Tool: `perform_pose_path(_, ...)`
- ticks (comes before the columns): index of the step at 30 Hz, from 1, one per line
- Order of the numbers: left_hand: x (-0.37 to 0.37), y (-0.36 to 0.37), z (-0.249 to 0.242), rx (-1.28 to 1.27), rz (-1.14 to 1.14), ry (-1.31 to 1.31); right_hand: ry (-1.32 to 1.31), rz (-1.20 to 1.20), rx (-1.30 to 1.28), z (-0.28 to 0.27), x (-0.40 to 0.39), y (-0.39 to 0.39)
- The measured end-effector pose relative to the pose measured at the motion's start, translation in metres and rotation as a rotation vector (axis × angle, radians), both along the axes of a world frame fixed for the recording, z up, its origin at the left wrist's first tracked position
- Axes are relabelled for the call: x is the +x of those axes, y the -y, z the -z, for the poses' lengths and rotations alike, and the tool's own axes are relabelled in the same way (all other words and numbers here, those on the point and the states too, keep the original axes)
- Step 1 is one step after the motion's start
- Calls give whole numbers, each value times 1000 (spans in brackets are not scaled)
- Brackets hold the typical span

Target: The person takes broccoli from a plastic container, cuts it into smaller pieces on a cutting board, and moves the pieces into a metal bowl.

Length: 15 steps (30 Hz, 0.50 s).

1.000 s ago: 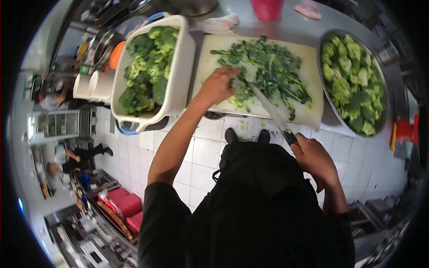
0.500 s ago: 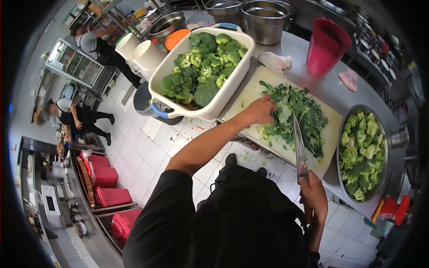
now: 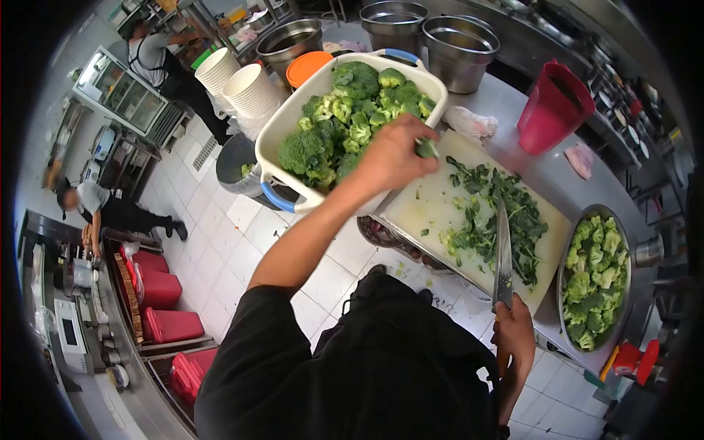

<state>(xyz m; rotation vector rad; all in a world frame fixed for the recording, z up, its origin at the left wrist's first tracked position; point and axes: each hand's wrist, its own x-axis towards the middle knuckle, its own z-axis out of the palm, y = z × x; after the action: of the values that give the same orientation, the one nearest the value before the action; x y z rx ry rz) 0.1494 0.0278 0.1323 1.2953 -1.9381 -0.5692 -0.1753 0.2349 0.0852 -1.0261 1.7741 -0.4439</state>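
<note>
A steel counter (image 3: 565, 194) in a white-tiled kitchen carries the work, and the green piece (image 3: 427, 149) sits right at the fingertips of the left hand (image 3: 400, 154), pinched between thumb and forefinger (the hand is blurred, so its exact shape is hard to tell). Just below those fingers lies the white cutting board (image 3: 414, 209), with chopped leaves (image 3: 524, 213) heaped on the side nearer the right hand (image 3: 515, 326). That hand's fingers are wrapped around the handle of the knife (image 3: 504, 257), whose blade points away from them and lies across the leaves, covering some of them. Beside the left fingers, the white tub (image 3: 290, 114) is full of broccoli (image 3: 359, 81); the hand blocks the view of its near corner. Beyond the left fingertips are a crumpled cloth (image 3: 469, 123), a pink pitcher (image 3: 550, 114) and metal pots (image 3: 460, 55). To the right of the right fingers, past the board, stands the oval bowl of cut florets (image 3: 598, 257). Farthest from the left fingers, two people in dark aprons stand in the background
</note>
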Motion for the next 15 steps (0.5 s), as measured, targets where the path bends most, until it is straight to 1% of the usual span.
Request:
perform_pose_path(1, 18, 8, -6, -14, -33, -5, 8, 25, -7, 2, 7, 2)
perform_pose_path(3, 52, 21, -18, 11, -99, 93, 16, 58, -11, 1, 22, 6)
perform_pose_path(4, 68, 30, -19, 40, -107, 135, 15, 67, -7, 0, 31, 9)
perform_pose_path(7, 108, 56, -24, -35, -131, 345, 33, 82, 8, -7, 57, 16)
perform_pose_path(8, 117, 73, -26, 6, -138, 348, 39, 81, 15, -9, 66, 17)
perform_pose_path(11, 154, 156, -8, -177, -24, 617, 51, 86, 8, -10, 89, 17)
perform_pose_path(14, 165, 212, 18, -29, 35, 904, 59, 149, 19, -6, 109, 12)
perform_pose_path(15, 166, 222, 23, 0, 66, 922, 76, 171, 0, -2, 113, 8)
